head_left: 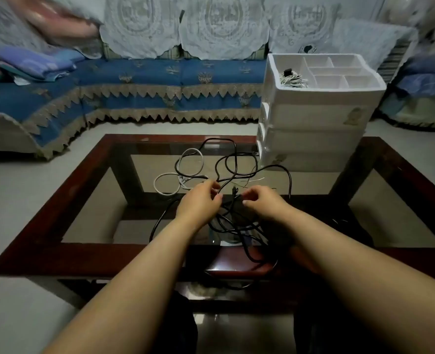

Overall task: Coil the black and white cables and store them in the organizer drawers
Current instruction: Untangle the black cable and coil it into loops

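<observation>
Glass-topped desk [88, 200] carries the tangled black cable [226, 159] and loose white cable [165, 178] — neither coiled. Left hand [198, 204] and right hand [262, 204] each pinch black strands. Organizer [313, 118] top tray already holds one bundle [292, 79]; drawers remain closed.

This is a home living room. A long corner sofa [145, 80] wears a blue patterned cover with a tan zigzag fringe, and white lace cloths [221, 26] drape its backrest. Folded blankets [35, 62] lie on its left end, and a glass-topped wooden worktop [58, 223] stands before it on a pale floor [14, 190].
</observation>
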The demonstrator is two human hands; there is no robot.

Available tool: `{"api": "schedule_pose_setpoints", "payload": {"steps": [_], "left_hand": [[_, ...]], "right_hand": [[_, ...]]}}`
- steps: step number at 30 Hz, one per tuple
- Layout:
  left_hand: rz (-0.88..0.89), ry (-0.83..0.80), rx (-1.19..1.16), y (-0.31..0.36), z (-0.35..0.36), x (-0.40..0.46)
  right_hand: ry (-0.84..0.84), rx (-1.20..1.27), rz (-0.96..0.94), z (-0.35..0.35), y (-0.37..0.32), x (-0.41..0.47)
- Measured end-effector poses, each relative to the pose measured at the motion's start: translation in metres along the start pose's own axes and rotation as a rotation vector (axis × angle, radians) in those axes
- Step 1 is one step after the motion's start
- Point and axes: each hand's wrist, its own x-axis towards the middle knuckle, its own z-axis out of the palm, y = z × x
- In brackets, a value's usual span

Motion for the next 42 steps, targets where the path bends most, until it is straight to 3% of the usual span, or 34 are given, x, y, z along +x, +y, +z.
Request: {"api": "schedule_pose_setpoints", "payload": {"steps": [8,17,20,23,24,28,30,32,34,37,42], "left_hand": [[-0.063,-0.141,0.107,-0.001,-0.001,0.016],[-0.023,-0.249,0.155,-0.013,0.01,0.02],[0.071,-0.009,0.158,-0.006,0.011,0.017],[0.087,0.433,0.017,0.012,0.002,0.007],[0.06,0.458,-0.086,0.016,-0.001,0.004],[-0.13,0.012,-0.686,0.028,-0.006,0.0],[-0.176,0.027,-0.775,0.029,-0.006,-0.003],[-0.212,0.098,-0.805,0.029,-0.011,-0.003],[-0.165,0.09,-0.728,0.027,-0.017,-0.003],[-0.015,-0.015,-0.564,0.028,-0.026,-0.009],[0.132,-0.31,-0.618,0.038,-0.036,-0.023]], "right_hand": [[-0.257,-0.524,-0.111,0.027,-0.001,0.024],[0.062,-0.758,-0.291,0.022,0.009,0.031],[0.274,-0.613,-0.367,0.007,0.004,0.028],[0.382,-0.196,-0.278,-0.011,-0.004,0.017],[0.397,-0.091,-0.27,-0.015,-0.008,0.011],[0.231,-0.063,-0.4,-0.004,-0.028,-0.011],[0.073,-0.051,-0.406,0.004,-0.036,-0.017],[-0.03,-0.018,-0.388,0.004,-0.04,-0.019],[0.078,0.05,-0.354,-0.004,-0.038,-0.013],[0.255,0.189,-0.383,-0.014,-0.03,-0.001],[0.083,0.213,-0.443,-0.005,-0.032,0.011]]}}
